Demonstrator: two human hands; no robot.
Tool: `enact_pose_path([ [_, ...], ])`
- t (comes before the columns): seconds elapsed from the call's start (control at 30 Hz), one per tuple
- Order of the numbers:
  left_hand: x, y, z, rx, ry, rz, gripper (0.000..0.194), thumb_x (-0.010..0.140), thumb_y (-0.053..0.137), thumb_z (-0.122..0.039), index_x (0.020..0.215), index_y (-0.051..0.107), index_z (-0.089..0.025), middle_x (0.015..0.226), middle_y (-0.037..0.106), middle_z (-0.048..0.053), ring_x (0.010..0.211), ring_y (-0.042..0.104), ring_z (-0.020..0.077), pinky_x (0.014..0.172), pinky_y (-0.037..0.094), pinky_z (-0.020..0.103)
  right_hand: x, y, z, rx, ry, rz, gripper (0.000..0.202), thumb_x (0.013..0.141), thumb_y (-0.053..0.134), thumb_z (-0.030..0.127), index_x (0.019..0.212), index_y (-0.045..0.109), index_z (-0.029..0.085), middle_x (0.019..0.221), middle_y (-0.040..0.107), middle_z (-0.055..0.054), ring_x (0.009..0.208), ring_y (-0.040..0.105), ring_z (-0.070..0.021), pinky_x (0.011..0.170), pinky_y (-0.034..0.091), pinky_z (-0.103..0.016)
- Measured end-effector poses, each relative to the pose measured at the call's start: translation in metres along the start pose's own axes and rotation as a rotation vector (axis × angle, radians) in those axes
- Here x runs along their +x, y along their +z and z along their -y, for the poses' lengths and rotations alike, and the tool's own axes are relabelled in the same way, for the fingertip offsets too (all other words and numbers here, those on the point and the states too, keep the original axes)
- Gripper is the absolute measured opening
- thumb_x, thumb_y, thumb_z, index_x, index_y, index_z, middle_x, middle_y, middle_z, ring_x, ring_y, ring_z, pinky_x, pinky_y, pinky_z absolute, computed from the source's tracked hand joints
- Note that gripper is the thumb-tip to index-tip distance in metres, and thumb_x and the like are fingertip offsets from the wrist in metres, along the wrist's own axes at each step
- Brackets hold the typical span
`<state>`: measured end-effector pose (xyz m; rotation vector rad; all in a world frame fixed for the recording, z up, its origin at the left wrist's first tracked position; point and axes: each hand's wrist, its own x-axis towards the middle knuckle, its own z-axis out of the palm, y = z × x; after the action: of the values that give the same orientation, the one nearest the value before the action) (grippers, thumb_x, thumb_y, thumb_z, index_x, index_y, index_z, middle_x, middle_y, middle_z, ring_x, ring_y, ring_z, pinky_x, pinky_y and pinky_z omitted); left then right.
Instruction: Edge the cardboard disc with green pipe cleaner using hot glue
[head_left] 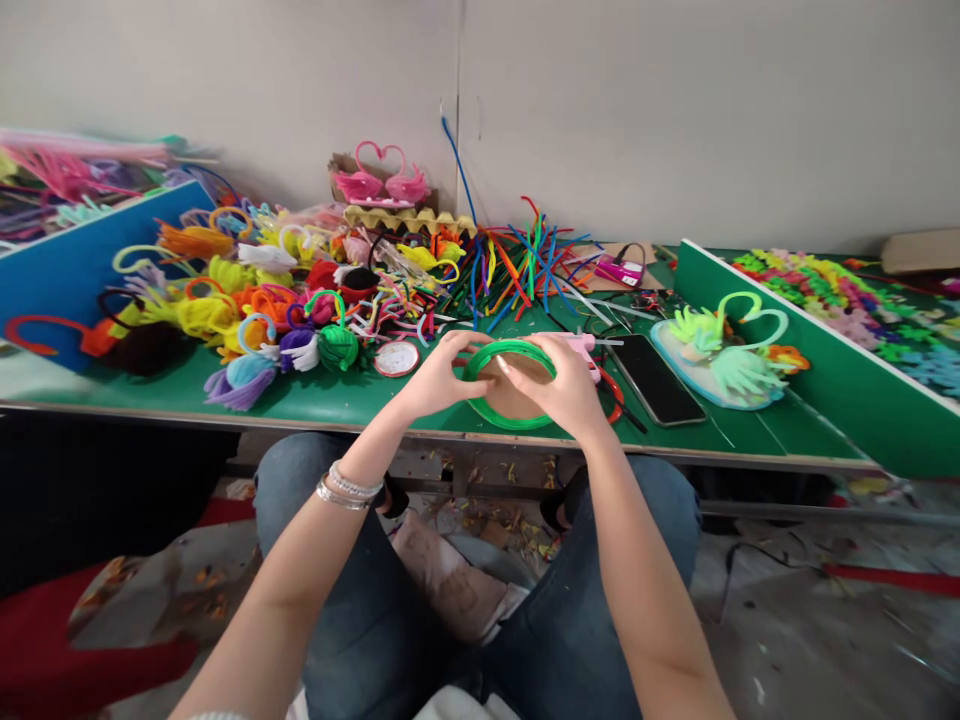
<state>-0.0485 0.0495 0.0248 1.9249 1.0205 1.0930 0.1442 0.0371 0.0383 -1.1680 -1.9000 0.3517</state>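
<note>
At the front edge of the green table, both hands hold a green ring (517,421) with brown cardboard (521,395) showing inside it. My left hand (444,378) grips the ring's left side, thumb inside and fingers over the far rim. On the opposite side, my right hand (564,388) closes around the rim, its thumb reaching inward. Partly hidden behind the right hand is a pink tool (583,346) that looks like a glue gun. A red ring (616,395) lies just right of that hand. Left of my left hand rests a small round white disc (397,359).
Fuzzy pipe-cleaner swans (240,375) crowd the left, beside a blue divider (67,285). Loose pipe cleaners (517,265) lie behind the ring. A dark phone (658,378) and a green swan pair (739,365) stand right, before a green divider (832,365). Pink swans (382,185) sit at the back.
</note>
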Motion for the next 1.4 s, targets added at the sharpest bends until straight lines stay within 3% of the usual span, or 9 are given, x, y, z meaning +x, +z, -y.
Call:
enact_pose_path([
  [0.13, 0.001, 0.001, -0.009, -0.044, 0.080, -0.030, 0.038, 0.068, 0.062, -0.013, 0.105, 0.059, -0.016, 0.100, 0.066, 0.007, 0.091, 0.062, 0.0167, 0.083, 0.049, 0.032, -0.001, -0.005, 0.007, 0.072, -0.054, -0.011, 0.036, 0.076, 0.063, 0.046, 0.105, 0.056, 0.025, 0.100, 0.064, -0.005, 0.096, 0.060, -0.0224, 0.086, 0.048, -0.040],
  [0.27, 0.001, 0.003, -0.011, -0.018, 0.072, -0.067, 0.035, 0.065, 0.056, -0.007, 0.098, 0.064, -0.016, 0.098, 0.069, 0.005, 0.088, 0.063, 0.0162, 0.079, 0.050, 0.029, -0.002, -0.004, 0.008, 0.114, -0.082, 0.021, 0.043, 0.077, 0.063, 0.042, 0.115, 0.052, 0.027, 0.101, 0.063, -0.005, 0.095, 0.061, -0.0213, 0.086, 0.048, -0.039],
  [0.57, 0.001, 0.008, -0.007, -0.068, 0.177, -0.060, 0.038, 0.075, 0.060, -0.017, 0.112, 0.050, -0.017, 0.111, 0.063, 0.009, 0.101, 0.061, 0.0173, 0.089, 0.049, 0.032, 0.000, 0.000, 0.008, 0.154, -0.048, -0.001, 0.023, 0.085, 0.054, 0.042, 0.100, 0.057, 0.025, 0.103, 0.065, -0.005, 0.100, 0.060, -0.0215, 0.088, 0.047, -0.038],
  [0.83, -0.001, 0.010, -0.005, -0.015, 0.247, -0.148, 0.032, 0.080, 0.058, -0.023, 0.109, 0.045, -0.018, 0.111, 0.059, 0.010, 0.104, 0.059, 0.0175, 0.091, 0.048, 0.033, -0.003, 0.001, 0.005, 0.178, 0.016, 0.053, 0.037, 0.079, 0.059, 0.047, 0.108, 0.051, 0.025, 0.113, 0.060, -0.006, 0.110, 0.054, -0.0228, 0.094, 0.044, -0.040],
  [1.13, -0.002, 0.008, -0.012, 0.033, 0.247, -0.137, 0.034, 0.079, 0.060, -0.023, 0.110, 0.048, -0.018, 0.113, 0.062, 0.009, 0.105, 0.059, 0.0190, 0.092, 0.048, 0.035, -0.002, 0.010, 0.006, 0.237, 0.067, -0.032, 0.027, 0.078, 0.060, 0.046, 0.092, 0.054, 0.024, 0.091, 0.063, -0.002, 0.090, 0.059, -0.0200, 0.081, 0.047, -0.035],
  [1.4, -0.003, 0.008, -0.012, 0.018, 0.252, -0.137, 0.034, 0.078, 0.061, -0.021, 0.111, 0.050, -0.017, 0.113, 0.063, 0.009, 0.105, 0.060, 0.0176, 0.091, 0.048, 0.032, -0.001, 0.010, 0.007, 0.243, 0.053, -0.061, 0.023, 0.078, 0.061, 0.043, 0.087, 0.053, 0.023, 0.085, 0.062, -0.001, 0.086, 0.058, -0.0187, 0.078, 0.047, -0.033],
])
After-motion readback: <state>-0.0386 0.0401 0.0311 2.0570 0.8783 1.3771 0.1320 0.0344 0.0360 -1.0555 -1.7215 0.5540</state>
